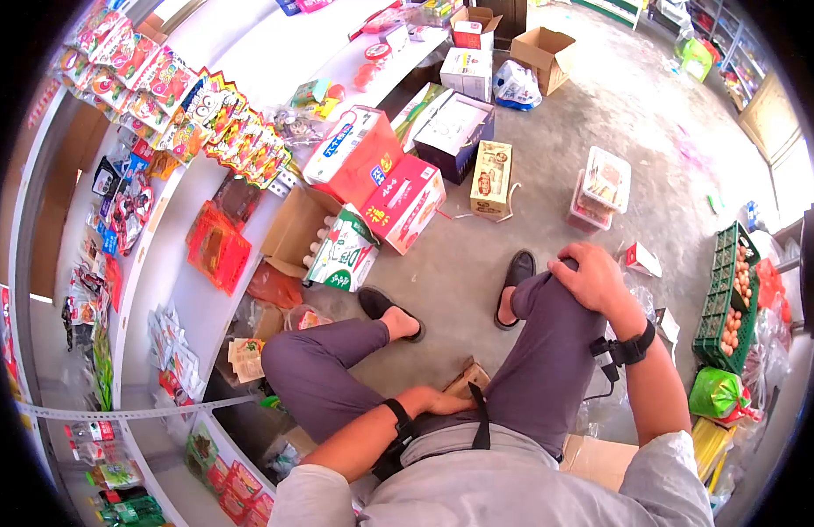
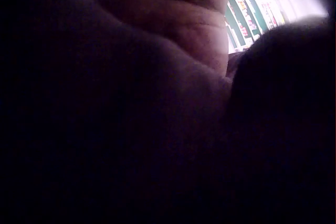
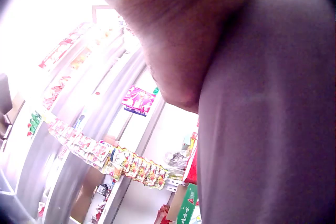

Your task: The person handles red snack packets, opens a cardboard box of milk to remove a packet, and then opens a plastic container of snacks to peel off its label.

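A seated person's right hand rests over the bent right knee, fingers draped across the purple-grey trousers. In the right wrist view the same hand lies against the trouser cloth. Low in the lap, the left hand lies against the trousers beside a hanging black strap, its fingertips partly hidden. The left wrist view is mostly dark; part of the left hand shows at its top. Nothing shows in either hand.
Shelves with hanging snack packets stand at left. Cartons surround the feet, including a red box, an egg carton and a tan box. Plastic tubs sit on the floor; a green crate of eggs stands right.
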Available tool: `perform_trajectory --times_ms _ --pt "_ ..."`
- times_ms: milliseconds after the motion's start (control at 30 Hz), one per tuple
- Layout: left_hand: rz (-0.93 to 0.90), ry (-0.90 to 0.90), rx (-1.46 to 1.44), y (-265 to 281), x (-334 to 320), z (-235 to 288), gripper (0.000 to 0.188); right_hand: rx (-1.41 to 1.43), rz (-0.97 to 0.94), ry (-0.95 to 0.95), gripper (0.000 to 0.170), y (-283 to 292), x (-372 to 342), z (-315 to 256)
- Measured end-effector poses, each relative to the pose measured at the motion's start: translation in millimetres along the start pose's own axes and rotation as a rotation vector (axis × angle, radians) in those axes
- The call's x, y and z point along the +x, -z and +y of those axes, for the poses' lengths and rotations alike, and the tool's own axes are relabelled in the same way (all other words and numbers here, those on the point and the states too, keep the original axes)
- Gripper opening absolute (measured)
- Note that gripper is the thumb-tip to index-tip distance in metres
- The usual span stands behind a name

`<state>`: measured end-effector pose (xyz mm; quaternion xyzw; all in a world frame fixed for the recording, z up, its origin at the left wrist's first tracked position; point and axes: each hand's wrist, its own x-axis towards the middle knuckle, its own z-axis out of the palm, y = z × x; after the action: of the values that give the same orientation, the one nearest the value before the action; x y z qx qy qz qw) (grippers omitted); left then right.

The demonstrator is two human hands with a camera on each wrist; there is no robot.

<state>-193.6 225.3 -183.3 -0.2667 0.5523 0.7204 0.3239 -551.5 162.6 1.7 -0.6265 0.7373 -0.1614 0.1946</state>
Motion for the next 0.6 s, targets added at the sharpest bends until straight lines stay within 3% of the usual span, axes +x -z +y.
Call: perform_trajectory --times_ms 600 --pt "-0.136 0.086 -0.039 4.5 26.2 9.5 0.09 0.104 0.01 -0.004 0.044 7.0 4.0 33.1"
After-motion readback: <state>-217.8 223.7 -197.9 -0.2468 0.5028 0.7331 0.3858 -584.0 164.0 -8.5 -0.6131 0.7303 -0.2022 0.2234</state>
